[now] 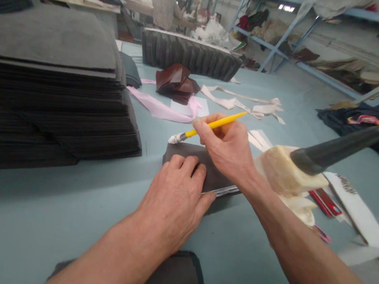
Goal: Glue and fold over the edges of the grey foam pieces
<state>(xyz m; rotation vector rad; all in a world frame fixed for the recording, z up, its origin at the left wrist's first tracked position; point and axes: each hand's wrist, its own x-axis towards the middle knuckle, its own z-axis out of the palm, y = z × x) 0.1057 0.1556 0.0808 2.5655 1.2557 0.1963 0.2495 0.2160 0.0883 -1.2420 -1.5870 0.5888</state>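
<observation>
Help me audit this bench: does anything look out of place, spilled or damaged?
I see no clear spill or damage. The crumpled brown piece and twisted pink strip look untidy, lying loose, unlike the layered dark stack. The brush in the right hand has bristles clotted with white, perhaps normal in use.

a stack of sheets stood on the left of the table. right of it, a pile of panels lay under the left hand; the brush, in the right hand, was at the pile's far left corner. behind lay ribbon and a leather scrap. shelves stood behind, to the right.
</observation>
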